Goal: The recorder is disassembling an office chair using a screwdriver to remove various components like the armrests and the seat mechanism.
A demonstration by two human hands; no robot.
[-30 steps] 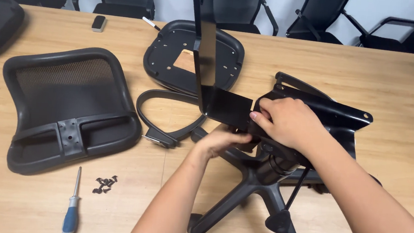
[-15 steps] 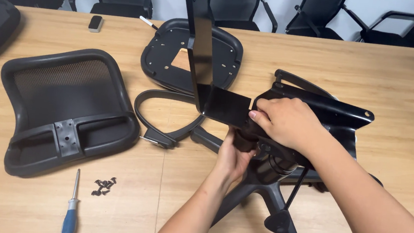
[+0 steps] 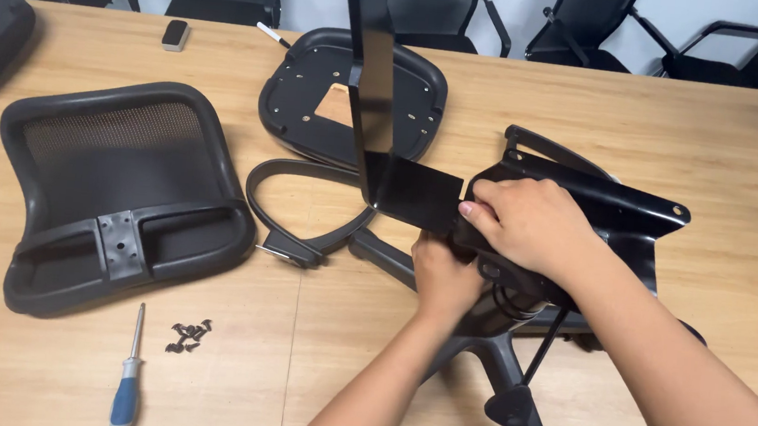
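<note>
Bright, even overhead light, soft shadows, faint sheen on black metal, sharp focus throughout.

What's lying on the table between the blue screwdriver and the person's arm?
In the head view, a small pile of black screws lies between the blue-handled screwdriver and the left forearm.

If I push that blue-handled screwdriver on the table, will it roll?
Probably: the blue-handled screwdriver has a rounded handle and lies loose on the flat wooden table. It looks light and stiff, so a nudge may send it toward the small black screws.
</note>
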